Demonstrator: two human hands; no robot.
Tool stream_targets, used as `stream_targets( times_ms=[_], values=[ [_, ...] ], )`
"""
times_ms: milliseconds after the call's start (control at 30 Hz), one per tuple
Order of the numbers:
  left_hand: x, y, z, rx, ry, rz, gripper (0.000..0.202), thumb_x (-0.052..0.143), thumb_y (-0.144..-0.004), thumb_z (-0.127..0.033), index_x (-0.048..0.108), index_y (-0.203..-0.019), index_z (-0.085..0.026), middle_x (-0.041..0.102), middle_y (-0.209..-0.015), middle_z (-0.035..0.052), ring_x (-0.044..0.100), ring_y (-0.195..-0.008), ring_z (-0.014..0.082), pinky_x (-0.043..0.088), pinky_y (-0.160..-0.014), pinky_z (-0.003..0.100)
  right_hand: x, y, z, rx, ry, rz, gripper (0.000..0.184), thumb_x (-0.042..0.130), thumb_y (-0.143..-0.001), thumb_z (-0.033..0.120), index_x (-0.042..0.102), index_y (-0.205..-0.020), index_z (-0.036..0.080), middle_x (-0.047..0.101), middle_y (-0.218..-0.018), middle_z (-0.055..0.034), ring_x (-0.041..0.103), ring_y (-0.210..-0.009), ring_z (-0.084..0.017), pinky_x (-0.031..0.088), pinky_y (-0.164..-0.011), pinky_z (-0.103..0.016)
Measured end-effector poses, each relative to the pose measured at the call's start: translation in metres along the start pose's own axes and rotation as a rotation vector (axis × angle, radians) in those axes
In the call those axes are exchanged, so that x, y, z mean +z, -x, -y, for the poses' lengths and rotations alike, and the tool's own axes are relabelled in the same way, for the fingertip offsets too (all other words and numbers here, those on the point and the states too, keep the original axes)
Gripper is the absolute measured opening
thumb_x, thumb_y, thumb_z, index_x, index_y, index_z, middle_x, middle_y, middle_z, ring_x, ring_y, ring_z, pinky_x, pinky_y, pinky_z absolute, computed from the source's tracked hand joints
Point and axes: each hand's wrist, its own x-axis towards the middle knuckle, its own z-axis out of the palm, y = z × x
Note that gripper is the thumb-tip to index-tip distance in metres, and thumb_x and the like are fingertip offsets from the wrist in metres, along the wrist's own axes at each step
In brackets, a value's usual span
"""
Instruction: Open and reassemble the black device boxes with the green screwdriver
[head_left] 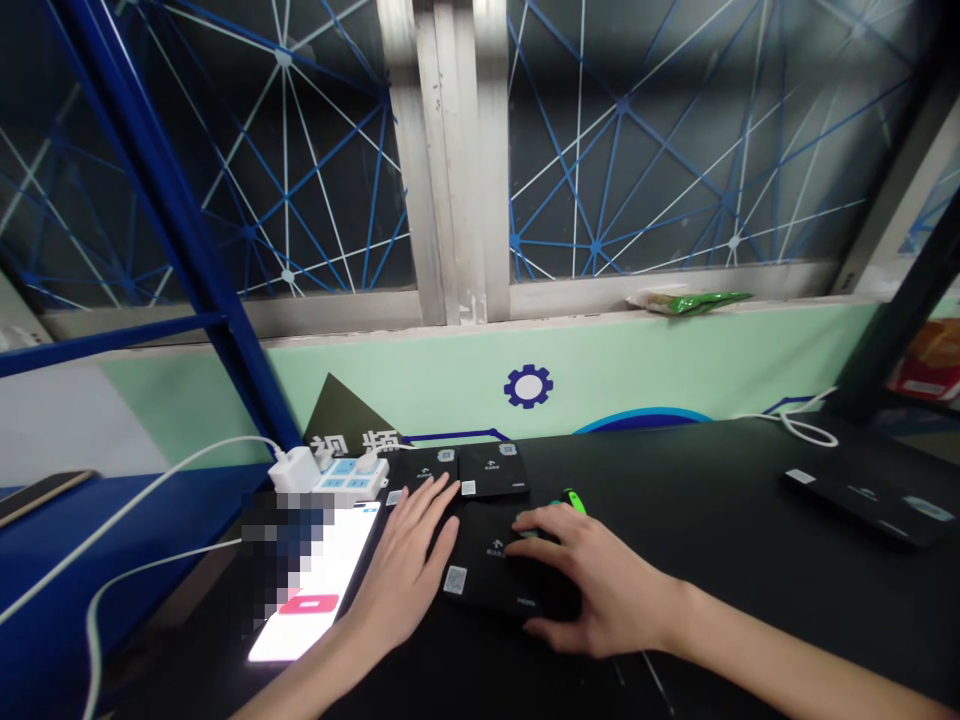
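My right hand [600, 580] is curled around the right side of a flat black box [480, 555] marked HDMI. Its thumb is at the near edge and its fingers lie over the top. A white square code sticker is on the box's near left corner. Stretched out flat, my left hand [409, 560] has its fingertips at the front of a similar black box [426, 470]. Beside that stands another black box [493, 472] with stickers. Partly hidden behind my right hand is a bright green and black item [574, 500], its kind unclear.
A lit phone or tablet [330, 570] lies left, partly pixelated. Behind it, a white power strip [349, 478] holds a charger [295, 470] with white cables. Another black box [870, 505] lies far right. A green packet [690, 302] rests on the window ledge; a blue post [195, 230] rises left.
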Motion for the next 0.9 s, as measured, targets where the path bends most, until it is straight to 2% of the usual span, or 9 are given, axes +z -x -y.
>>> stream_targets(
  times_ms=[67,167,233,333,433,500,667,900],
  values=[
    [0.003,-0.001,0.001,-0.005,-0.023,0.027,0.047,0.031,-0.105,-0.044,0.034,-0.151,-0.031,0.032,-0.158,0.0002,0.024,-0.147,0.0229,0.009,-0.121,0.052,-0.001,0.001,0.000,-0.007,-0.002,0.018,0.063,0.071,-0.069,0.038,0.062,-0.129,0.021,0.054,-0.136,-0.0150,0.056,-0.117,-0.034,0.041,-0.102,-0.051],
    [0.005,-0.001,0.002,-0.003,-0.066,0.060,0.048,0.032,-0.105,-0.048,0.034,-0.151,-0.032,0.034,-0.158,0.0005,0.024,-0.147,0.0238,0.009,-0.121,0.054,-0.004,0.001,-0.001,-0.019,-0.013,0.039,0.065,0.070,-0.065,0.030,0.061,-0.129,0.021,0.052,-0.138,-0.0155,0.053,-0.121,-0.035,0.038,-0.104,-0.052],
    [0.006,0.000,0.001,0.007,-0.090,0.067,0.048,0.032,-0.105,-0.049,0.033,-0.151,-0.034,0.034,-0.158,0.0001,0.023,-0.147,0.0241,0.008,-0.120,0.054,-0.005,0.001,-0.001,-0.019,-0.019,0.048,0.065,0.071,-0.066,0.031,0.061,-0.129,0.021,0.052,-0.139,-0.0155,0.053,-0.122,-0.035,0.038,-0.105,-0.053],
    [0.006,0.000,0.001,0.008,-0.114,0.078,0.047,0.031,-0.105,-0.049,0.035,-0.150,-0.035,0.033,-0.158,0.0000,0.022,-0.148,0.0245,0.007,-0.120,0.055,-0.003,-0.001,0.000,0.010,-0.014,0.048,0.065,0.073,-0.069,0.041,0.060,-0.130,0.021,0.049,-0.143,-0.0159,0.051,-0.126,-0.035,0.039,-0.106,-0.052],
    [0.006,-0.001,0.001,0.008,-0.112,0.078,0.046,0.031,-0.105,-0.048,0.040,-0.148,-0.033,0.035,-0.157,0.0007,0.023,-0.147,0.0242,0.010,-0.120,0.053,0.003,-0.003,0.004,0.049,0.016,0.043,0.070,0.072,-0.074,0.054,0.058,-0.132,0.019,0.045,-0.148,-0.0180,0.043,-0.135,-0.036,0.035,-0.109,-0.054],
    [0.006,-0.002,0.002,0.021,-0.099,0.067,0.045,0.031,-0.105,-0.046,0.041,-0.147,-0.032,0.036,-0.157,0.0009,0.024,-0.147,0.0236,0.012,-0.120,0.052,0.007,-0.005,0.005,0.050,0.035,0.051,0.073,0.069,-0.077,0.057,0.054,-0.137,0.019,0.042,-0.151,-0.0189,0.037,-0.139,-0.037,0.031,-0.112,-0.056],
    [0.007,-0.002,0.005,0.048,-0.090,0.052,0.044,0.032,-0.106,-0.044,0.042,-0.147,-0.031,0.038,-0.155,0.0008,0.028,-0.145,0.0230,0.015,-0.120,0.049,0.010,-0.007,0.005,0.033,0.039,0.084,0.071,0.068,-0.080,0.046,0.049,-0.143,0.020,0.038,-0.154,-0.0188,0.035,-0.141,-0.036,0.029,-0.114,-0.055],
    [0.008,-0.001,0.010,0.049,-0.087,0.068,0.046,0.035,-0.105,-0.045,0.039,-0.149,-0.033,0.036,-0.157,0.0003,0.025,-0.147,0.0242,0.016,-0.120,0.051,0.003,-0.006,0.005,0.014,0.000,0.091,0.075,0.074,-0.069,0.037,0.053,-0.139,0.020,0.041,-0.152,-0.0177,0.041,-0.136,-0.037,0.031,-0.112,-0.056]
  ],
)
